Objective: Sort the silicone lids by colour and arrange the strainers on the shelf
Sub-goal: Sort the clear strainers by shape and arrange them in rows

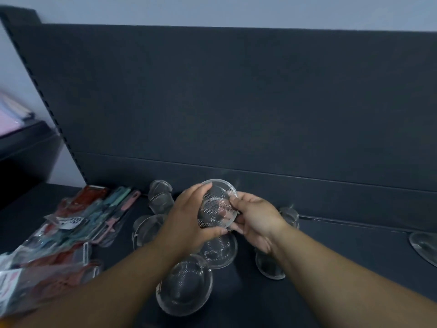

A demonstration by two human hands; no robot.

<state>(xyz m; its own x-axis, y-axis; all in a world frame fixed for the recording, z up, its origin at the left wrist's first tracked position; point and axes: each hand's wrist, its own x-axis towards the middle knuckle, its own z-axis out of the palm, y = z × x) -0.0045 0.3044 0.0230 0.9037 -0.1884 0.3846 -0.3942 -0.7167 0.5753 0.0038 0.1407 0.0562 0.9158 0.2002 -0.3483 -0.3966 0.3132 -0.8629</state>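
Note:
A round metal mesh strainer [216, 204] is held up over the dark shelf [331, 268], its bowl facing me. My left hand [186, 216] grips its left rim and lower edge. My right hand [254, 218] pinches its right rim. Several more strainers lie on the shelf: two at the back left [160, 197], one left of my left wrist [146, 229], one directly beneath my hands [221, 250], one near the front [184, 284], and one partly hidden under my right forearm [267, 263].
Packaged items in red, teal and pink [78, 223] lie in a loose pile at the shelf's left. Another strainer [424, 246] sits at the far right edge. A dark back panel [236, 102] rises behind the shelf.

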